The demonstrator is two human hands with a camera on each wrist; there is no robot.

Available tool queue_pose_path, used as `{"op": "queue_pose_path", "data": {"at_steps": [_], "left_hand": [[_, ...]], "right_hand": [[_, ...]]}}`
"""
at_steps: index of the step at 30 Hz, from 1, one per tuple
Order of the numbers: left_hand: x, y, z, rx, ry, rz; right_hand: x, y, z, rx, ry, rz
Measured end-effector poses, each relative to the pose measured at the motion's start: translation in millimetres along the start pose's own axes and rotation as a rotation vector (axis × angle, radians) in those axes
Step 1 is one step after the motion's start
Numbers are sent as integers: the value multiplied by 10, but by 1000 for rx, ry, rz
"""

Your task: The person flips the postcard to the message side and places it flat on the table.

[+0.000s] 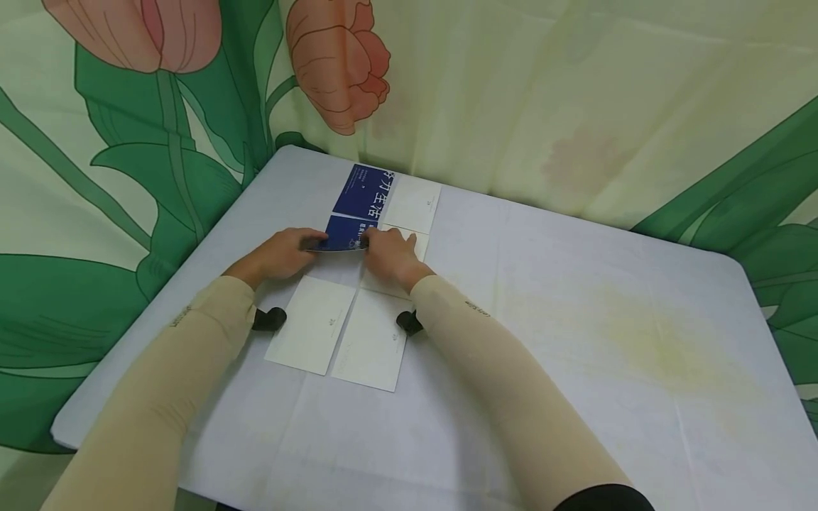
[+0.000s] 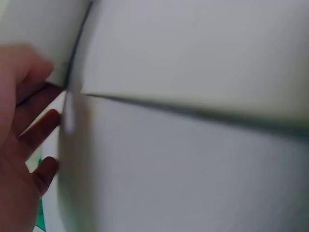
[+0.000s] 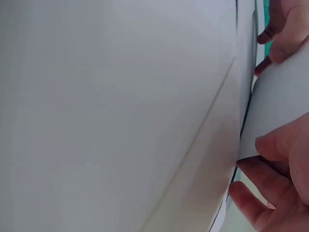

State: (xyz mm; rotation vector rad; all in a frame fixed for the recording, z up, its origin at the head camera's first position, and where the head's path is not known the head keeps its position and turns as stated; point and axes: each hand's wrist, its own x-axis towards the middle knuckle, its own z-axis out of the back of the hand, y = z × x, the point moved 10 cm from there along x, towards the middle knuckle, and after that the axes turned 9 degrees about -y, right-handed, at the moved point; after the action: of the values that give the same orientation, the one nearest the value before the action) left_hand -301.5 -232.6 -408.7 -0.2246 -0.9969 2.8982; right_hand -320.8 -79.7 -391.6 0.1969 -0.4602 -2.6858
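Note:
A card (image 1: 345,238), its dark blue printed side showing in the head view, is tilted up from the table with its near edge raised. My left hand (image 1: 281,255) pinches its left corner, and my right hand (image 1: 391,257) pinches the right corner. From the right wrist, the card's pale side (image 3: 280,101) shows, with the thumb against it and fingertips behind. In the left wrist view, the left hand (image 2: 21,125) has its thumb on that same pale side. Just beyond lies a flat blue card (image 1: 361,195) with large white characters.
White cards lie in the right column, including a far one (image 1: 413,204) and a near one (image 1: 371,341); the right hand partly hides those between. Another white card (image 1: 313,326) lies at the near left. A white cloth (image 1: 575,341) covers the table; a floral curtain (image 1: 498,92) hangs behind.

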Motion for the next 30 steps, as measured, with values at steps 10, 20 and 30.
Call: {"op": "queue_pose_path", "data": {"at_steps": [10, 20, 30], "left_hand": [[25, 32, 52, 10, -99, 16], [-9, 33, 151, -4, -155, 71], [-87, -95, 383, -46, -290, 57]], "right_hand": [[-6, -1, 22, 47, -26, -12], [-20, 31, 53, 107, -49, -4], [-33, 119, 276, 188, -199, 59]]}}
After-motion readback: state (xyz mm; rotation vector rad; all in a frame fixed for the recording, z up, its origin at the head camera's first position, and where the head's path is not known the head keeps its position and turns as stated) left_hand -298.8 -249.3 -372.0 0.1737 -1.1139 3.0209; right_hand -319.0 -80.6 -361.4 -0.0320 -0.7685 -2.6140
